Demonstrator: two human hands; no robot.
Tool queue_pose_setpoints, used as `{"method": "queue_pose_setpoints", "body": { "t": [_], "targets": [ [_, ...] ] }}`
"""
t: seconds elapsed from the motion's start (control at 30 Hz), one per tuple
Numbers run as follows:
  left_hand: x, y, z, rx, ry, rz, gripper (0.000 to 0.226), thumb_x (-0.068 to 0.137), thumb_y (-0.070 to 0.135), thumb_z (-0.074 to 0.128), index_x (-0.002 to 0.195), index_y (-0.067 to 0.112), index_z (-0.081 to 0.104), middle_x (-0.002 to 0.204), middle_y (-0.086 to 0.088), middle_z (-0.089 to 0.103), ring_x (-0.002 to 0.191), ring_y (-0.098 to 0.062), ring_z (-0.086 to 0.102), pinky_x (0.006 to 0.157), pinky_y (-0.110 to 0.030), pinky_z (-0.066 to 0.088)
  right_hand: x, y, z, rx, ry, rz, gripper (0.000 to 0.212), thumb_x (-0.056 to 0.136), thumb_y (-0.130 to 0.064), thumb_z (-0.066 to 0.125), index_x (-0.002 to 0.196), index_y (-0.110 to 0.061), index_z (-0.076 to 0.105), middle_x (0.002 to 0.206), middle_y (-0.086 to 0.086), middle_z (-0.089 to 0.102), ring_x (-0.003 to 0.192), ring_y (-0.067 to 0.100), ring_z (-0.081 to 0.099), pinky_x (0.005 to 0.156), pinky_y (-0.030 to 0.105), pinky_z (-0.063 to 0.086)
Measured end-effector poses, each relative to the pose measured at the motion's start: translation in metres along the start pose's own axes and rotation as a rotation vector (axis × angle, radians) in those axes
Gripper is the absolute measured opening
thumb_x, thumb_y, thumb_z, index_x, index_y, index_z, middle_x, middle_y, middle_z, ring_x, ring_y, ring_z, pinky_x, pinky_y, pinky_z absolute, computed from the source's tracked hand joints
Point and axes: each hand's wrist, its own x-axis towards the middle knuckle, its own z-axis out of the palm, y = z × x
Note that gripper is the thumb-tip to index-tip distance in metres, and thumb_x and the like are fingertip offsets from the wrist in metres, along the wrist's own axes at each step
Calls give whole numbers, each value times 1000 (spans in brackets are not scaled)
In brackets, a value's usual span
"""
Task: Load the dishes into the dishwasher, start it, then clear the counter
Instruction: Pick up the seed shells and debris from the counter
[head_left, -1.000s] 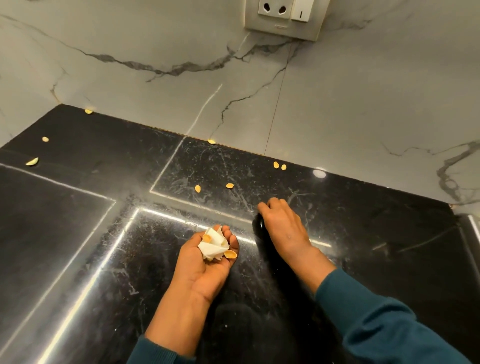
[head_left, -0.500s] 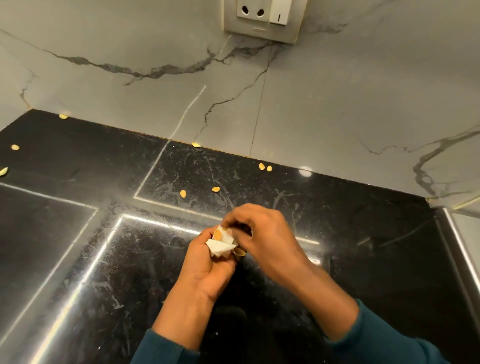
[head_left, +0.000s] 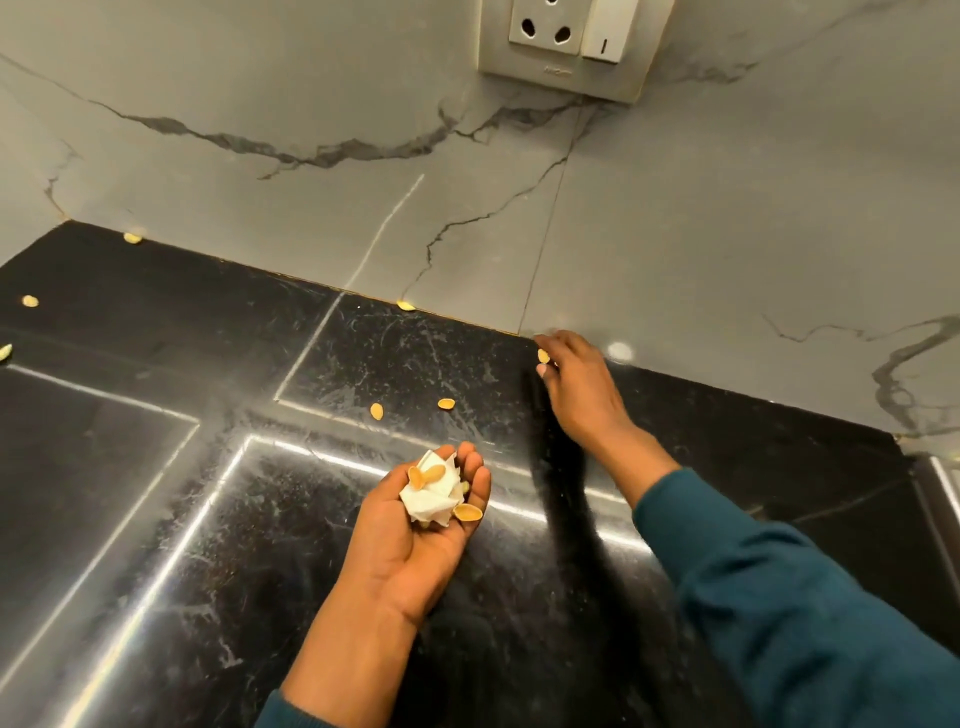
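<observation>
Black polished stone makes up the counter (head_left: 156, 519), backed by a grey veined wall (head_left: 260, 78) with a socket plate (head_left: 563, 44) at the far top. Small yellow seeds lie scattered over the counter: two near the middle (head_left: 376, 411) (head_left: 446, 403), one at the wall joint (head_left: 405, 305), and others far left (head_left: 132, 238) (head_left: 30, 300) (head_left: 4, 352). The left hand (head_left: 415, 525) lies palm up and cupped near the middle, loosely cradling a crumpled white tissue (head_left: 431, 493) with collected seeds resting on it and one at the finger bases (head_left: 467, 513); the fingers are not closed over the load. The right hand (head_left: 576, 384) reaches to the far edge by the wall, fingertips pinching a single seed (head_left: 543, 356). The counter-clearing part of the task looks under way, with several seeds left to gather. The main risk, I judge, is spillage: the cupped palm holds its seeds by gravity alone, so a tilt of the wrist while the right hand works could send them back onto the stone. The pinched seed is small and smooth-looking, so it could slip from the fingertips on the way to the palm, or knock loose the seed lying by the fingers when dropped in. The seed tucked at the wall joint may be awkward to pinch and could be pushed along the seam instead. The far-left seeds could be missed, as they sit well apart from both hands.
</observation>
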Motion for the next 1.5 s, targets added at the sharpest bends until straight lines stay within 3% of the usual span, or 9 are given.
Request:
{"method": "queue_pose_setpoints", "body": {
  "t": [0.17, 0.47, 0.6, 0.7, 0.77, 0.93, 1.07, 1.23, 1.5],
  "targets": [
    [3, 14, -2, -1, 38, 46, 29, 95, 13, 42, 90, -6, 62, 83, -22, 69, 83, -28, 63, 69, -45, 55, 12, -16, 34, 48, -80, 145, 52, 102, -31, 44, 148, -9, 35, 155, 13, 27, 145, 29, 19, 118, 37, 18],
    [-11, 25, -21, -40, 44, 107, 26, 93, 13, 43, 96, -2, 64, 87, -18, 69, 81, -24, 64, 64, -35, 59, -24, -105, 95, 43, -310, -182, 58, 103, -40, 35, 155, -23, 14, 163, 9, 0, 149, 25, -12, 121, 46, -4],
    [-29, 36, -30, -72, 29, 170, 24, 89, 12, 45, 97, -2, 63, 86, -18, 69, 81, -24, 64, 64, -36, 59, -44, -115, 98, 27, -368, -458, 47, 103, -22, 43, 148, -31, 35, 162, -2, 14, 149, 18, 0, 119, 33, -3],
    [-43, 42, -36, -83, 21, 212, 24, 77, 10, 49, 92, -3, 62, 82, -18, 69, 74, -24, 66, 66, -35, 58, -70, -98, 91, 72, -315, -461, 39, 100, -39, 44, 139, -36, 49, 149, -13, 40, 141, 8, 29, 116, 34, 28],
    [-51, 44, -42, -101, 24, 221, 23, 83, 10, 46, 93, -3, 62, 82, -18, 69, 78, -24, 65, 66, -36, 58, -89, -80, 78, 81, -266, -424, 33, 96, -54, 42, 122, -40, 56, 125, -23, 52, 120, 2, 47, 100, 34, 42],
    [-65, 33, -52, -84, 19, 195, 22, 80, 9, 48, 92, -4, 61, 78, -18, 69, 74, -25, 65, 66, -36, 58, -131, -58, 47, -254, -126, -505, 29, 75, -14, 74, 87, -22, 48, 92, -4, 49, 87, 16, 47, 51, 27, 34],
    [-71, 20, -55, -47, 43, 165, 27, 94, 12, 40, 94, -4, 61, 78, -19, 69, 78, -26, 63, 62, -37, 58, -139, -57, 43, -275, -73, -393, 23, 76, -6, 70, 84, -18, 52, 86, 0, 54, 83, 19, 51, 57, 27, 34],
    [-75, 10, -59, -5, 50, 111, 27, 94, 11, 39, 96, -6, 60, 86, -22, 66, 81, -28, 61, 60, -39, 58, -130, -76, -5, 426, -100, 131, 15, 84, -7, 69, 81, -21, 73, 73, -4, 69, 71, 10, 65, 69, 23, 53],
    [-72, -15, -47, 122, 41, 43, 23, 89, 9, 43, 87, -5, 61, 77, -20, 65, 75, -27, 59, 58, -39, 57, -167, -139, -54, 335, -212, -164, 19, 89, -9, 66, 97, -24, 75, 92, -10, 69, 82, 3, 65, 72, 14, 52]
  ]
}}
